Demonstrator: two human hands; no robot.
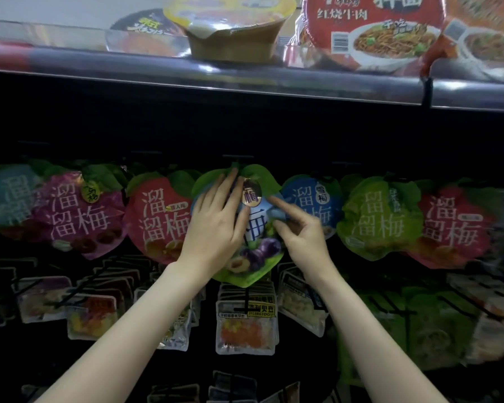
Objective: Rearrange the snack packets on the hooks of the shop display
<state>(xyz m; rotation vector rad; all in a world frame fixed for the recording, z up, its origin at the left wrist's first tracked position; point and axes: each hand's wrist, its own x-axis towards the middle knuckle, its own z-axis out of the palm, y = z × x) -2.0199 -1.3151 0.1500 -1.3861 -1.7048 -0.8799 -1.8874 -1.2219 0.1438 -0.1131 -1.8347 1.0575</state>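
Packet, green-edged plum snack (pixel 246 251), centre of hook row, between red packet (pixel 154 216) and blue packet (pixel 312 205). Left hand (pixel 213 225) flat on face, fingers straight; right hand (pixel 300 234) pinching right edge, forefinger extended.

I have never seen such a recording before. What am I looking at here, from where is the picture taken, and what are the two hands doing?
There is no machine: a person works with bare hands, and one camera worn on the head looks forward and down at a shop display. The left hand lies with straight fingers on the front of a green-edged plum packet in the middle of a hanging row. The right hand touches the same packet, index finger stretched out, the others curled. Beside it hang a red packet and a blue packet. Above, a shelf edge carries instant noodle bowls; below hang small clear pouches.
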